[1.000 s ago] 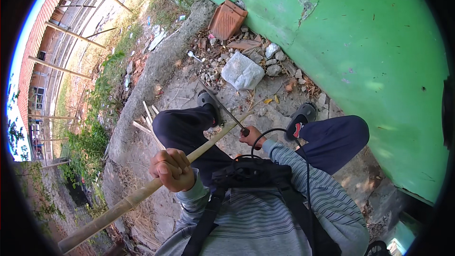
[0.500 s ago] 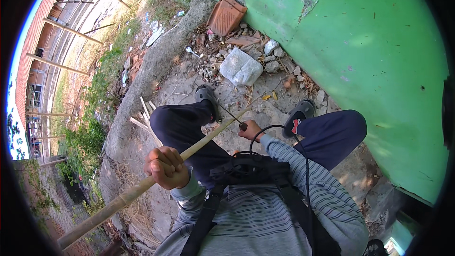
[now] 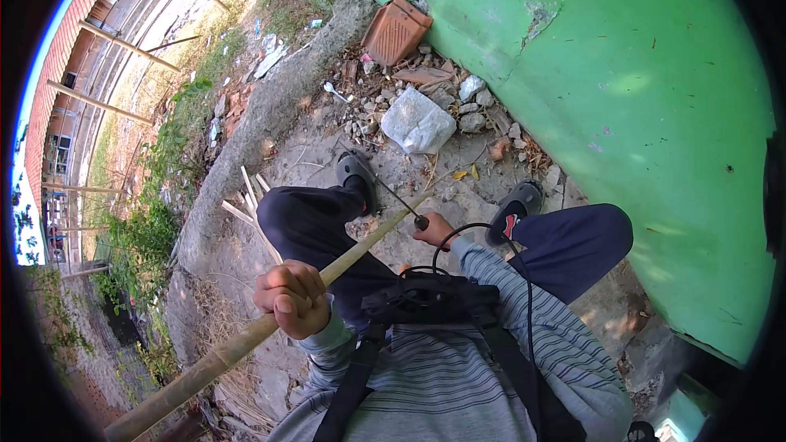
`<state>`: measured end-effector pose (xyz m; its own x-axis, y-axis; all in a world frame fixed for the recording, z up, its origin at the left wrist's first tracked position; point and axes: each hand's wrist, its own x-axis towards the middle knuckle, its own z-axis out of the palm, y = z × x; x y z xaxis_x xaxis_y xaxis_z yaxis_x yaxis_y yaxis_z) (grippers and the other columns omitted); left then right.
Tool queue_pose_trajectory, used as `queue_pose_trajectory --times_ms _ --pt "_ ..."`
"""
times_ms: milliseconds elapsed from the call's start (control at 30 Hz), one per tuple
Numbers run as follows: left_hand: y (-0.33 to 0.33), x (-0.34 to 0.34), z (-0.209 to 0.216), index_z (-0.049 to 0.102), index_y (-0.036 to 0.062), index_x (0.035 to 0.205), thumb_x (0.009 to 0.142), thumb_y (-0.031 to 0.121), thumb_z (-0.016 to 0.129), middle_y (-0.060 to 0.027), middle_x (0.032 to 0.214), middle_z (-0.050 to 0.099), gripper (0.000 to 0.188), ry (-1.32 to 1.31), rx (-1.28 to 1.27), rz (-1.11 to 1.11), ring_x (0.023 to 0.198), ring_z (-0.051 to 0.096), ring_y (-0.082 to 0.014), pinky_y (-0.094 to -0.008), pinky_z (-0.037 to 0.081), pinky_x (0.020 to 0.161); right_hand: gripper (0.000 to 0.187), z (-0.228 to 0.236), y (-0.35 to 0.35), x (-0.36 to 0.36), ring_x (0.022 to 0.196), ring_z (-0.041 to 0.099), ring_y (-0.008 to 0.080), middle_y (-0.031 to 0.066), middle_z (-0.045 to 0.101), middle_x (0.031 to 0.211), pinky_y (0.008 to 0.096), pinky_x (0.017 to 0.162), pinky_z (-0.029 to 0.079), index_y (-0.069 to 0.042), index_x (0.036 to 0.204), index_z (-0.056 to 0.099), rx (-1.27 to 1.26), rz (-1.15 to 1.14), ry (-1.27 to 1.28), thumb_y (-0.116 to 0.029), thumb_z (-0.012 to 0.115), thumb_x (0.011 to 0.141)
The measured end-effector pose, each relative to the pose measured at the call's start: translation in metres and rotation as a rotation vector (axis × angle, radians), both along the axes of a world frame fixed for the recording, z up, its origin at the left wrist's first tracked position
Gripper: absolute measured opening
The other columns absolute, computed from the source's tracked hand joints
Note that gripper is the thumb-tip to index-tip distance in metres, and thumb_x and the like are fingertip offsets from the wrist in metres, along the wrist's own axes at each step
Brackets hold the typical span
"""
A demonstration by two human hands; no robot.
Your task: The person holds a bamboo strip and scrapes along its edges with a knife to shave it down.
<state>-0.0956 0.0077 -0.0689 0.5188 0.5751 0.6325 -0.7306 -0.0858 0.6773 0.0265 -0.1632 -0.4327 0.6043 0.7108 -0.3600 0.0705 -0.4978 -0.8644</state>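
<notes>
A long bamboo pole (image 3: 221, 358) slants from the lower left up past my left leg to between my feet. My left hand (image 3: 292, 298) is closed around it at the middle, by my left knee. In my right hand (image 3: 436, 230) is the dark handle of a long, thin blade (image 3: 391, 191), seen nearly edge-on. The blade points up and left toward my left shoe (image 3: 354, 173), passing close by the pole's thin far end. Whether blade and pole touch, I cannot tell. Several pale split strips (image 3: 248, 206) lie beside my left knee.
A green wall (image 3: 622, 115) runs along the right. Ahead lie a white bundle (image 3: 418, 120), rubble stones (image 3: 472, 123) and an orange roof tile (image 3: 397, 29). A low concrete ridge (image 3: 262, 115) curves at left, with plants (image 3: 143, 241) beyond. A black cable (image 3: 530, 319) loops over my right arm.
My left hand has sunk slightly with the bamboo pole, whose near end sits a little lower. My right hand holds the blade in nearly the same place. The view has shifted slightly.
</notes>
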Motion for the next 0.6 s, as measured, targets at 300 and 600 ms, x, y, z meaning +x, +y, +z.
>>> queue_pose_trajectory --times_ms 300,600 --pt "0.016 0.002 -0.004 0.035 0.0103 0.05 0.094 0.016 0.057 0.0028 0.048 0.032 0.049 -0.026 -0.067 -0.016 0.03 0.032 -0.0065 -0.0211 0.029 0.028 0.026 -0.009 0.001 -0.001 0.057 0.059 0.0185 0.0072 0.061 0.06 0.0365 0.06 0.049 -0.003 0.066 0.059 -0.024 -0.039 0.128 -0.021 0.078 0.068" --pt "0.016 -0.001 -0.002 0.032 0.0146 0.052 0.095 0.021 0.053 0.0034 0.046 0.032 0.048 -0.034 -0.051 -0.166 0.029 0.03 -0.005 -0.0202 0.029 0.026 0.029 0.0 0.001 -0.006 0.052 0.053 0.0191 0.0085 0.055 0.055 0.0375 0.056 0.045 -0.002 0.062 0.056 0.03 0.075 0.069 -0.023 0.076 0.068"
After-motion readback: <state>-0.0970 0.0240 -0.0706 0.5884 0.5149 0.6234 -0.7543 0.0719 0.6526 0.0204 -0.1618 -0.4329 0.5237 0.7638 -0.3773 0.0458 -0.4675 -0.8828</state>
